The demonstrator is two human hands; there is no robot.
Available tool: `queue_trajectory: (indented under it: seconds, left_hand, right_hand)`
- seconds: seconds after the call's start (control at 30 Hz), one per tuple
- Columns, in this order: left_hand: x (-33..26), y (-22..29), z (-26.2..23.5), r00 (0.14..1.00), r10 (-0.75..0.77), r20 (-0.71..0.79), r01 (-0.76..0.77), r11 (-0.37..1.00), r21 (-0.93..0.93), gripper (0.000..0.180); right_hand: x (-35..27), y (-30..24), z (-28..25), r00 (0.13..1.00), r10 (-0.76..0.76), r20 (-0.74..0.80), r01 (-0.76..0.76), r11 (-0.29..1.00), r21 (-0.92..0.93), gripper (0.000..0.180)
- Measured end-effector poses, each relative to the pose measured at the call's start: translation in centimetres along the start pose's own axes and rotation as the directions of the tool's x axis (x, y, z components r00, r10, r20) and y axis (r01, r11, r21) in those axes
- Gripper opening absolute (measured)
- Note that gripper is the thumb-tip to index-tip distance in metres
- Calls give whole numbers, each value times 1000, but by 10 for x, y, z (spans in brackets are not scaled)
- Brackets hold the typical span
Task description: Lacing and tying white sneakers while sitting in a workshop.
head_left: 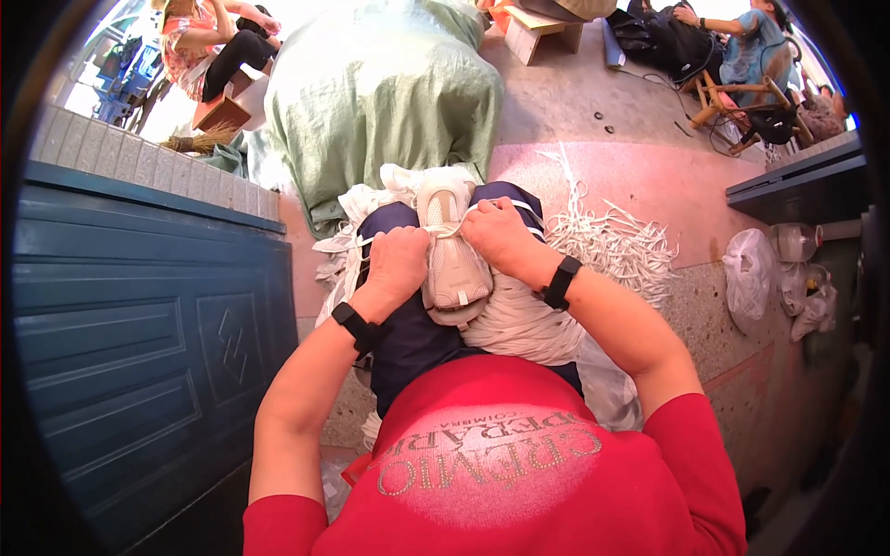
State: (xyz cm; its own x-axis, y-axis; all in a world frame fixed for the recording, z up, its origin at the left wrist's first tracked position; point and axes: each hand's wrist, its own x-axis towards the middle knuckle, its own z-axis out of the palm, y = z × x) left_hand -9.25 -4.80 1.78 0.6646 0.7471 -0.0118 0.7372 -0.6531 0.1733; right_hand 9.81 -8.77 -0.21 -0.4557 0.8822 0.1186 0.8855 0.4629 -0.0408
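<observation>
A beige and white sneaker (pixel 461 269) rests between my knees, its tongue and heel end nearer to me. A pale shoelace (pixel 445 229) crosses the front of the shoe. My left hand (pixel 399 263) is closed on one end of it at the shoe's left side, and a strand trails off to the left. On the right side, my right hand (pixel 505 243) pinches the other end, with lace also running over the back of the hand. The fingertips are partly hidden. A thick bundle of off-white laces (pixel 524 320) lies across my right thigh.
Beyond my knees stands a large heap under a green cover (pixel 385 93). Loose laces (pixel 612 243) are piled on the floor to the right. A blue panelled door (pixel 139 343) is close on my left. Plastic bags (pixel 749 278) hang at right. Other people sit working farther off.
</observation>
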Motion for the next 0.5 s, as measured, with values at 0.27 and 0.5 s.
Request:
queue_trajectory:
  seconds: [0.27,0.5]
  left_hand:
    - [-16,21,-11,972,-34,-233,55,995,82,18]
    - [-13,5,0,994,-52,-93,49,998,-31,13]
  right_hand:
    - [-10,-7,-7,981,189,-47,-184,979,82,19]
    - [-11,-7,-5,986,166,-7,-163,975,151,19]
